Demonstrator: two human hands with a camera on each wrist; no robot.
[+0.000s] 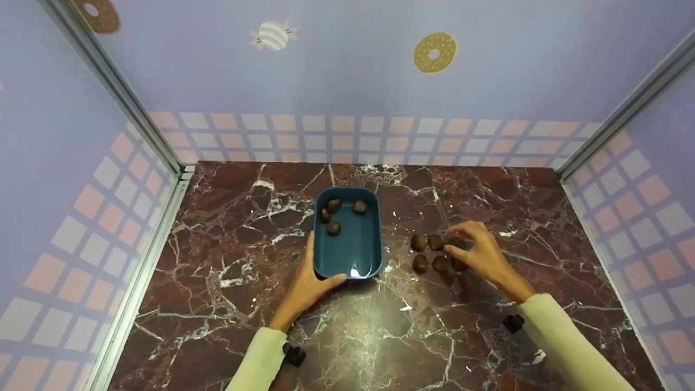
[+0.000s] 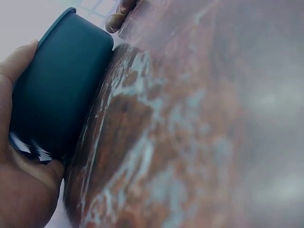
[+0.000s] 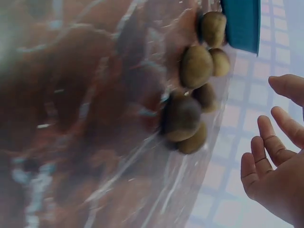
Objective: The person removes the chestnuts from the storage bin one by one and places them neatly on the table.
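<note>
A deep teal box [image 1: 349,255] stands on the table, with several brown, chestnut-like nuts [image 1: 333,228] lying inside, mostly at its far end. My left hand [image 1: 305,282] holds the box at its near left corner, fingers along the left side and thumb [image 2: 54,170] at the near end. To the right of the box, more of these nuts [image 1: 420,264] sit close together in two short rows. Over the right end of that group hovers my right hand [image 1: 480,252], thumb and fingers spread. In the right wrist view its fingers [image 3: 273,147] hold nothing and stand apart from the nuts [image 3: 196,66].
The table [image 1: 244,326] has a dark red marbled top with white veins. Lilac walls [image 1: 353,81] with a pink and white checked band enclose it at the back and both sides. Metal rails [image 1: 141,260] run along the corners and the left edge.
</note>
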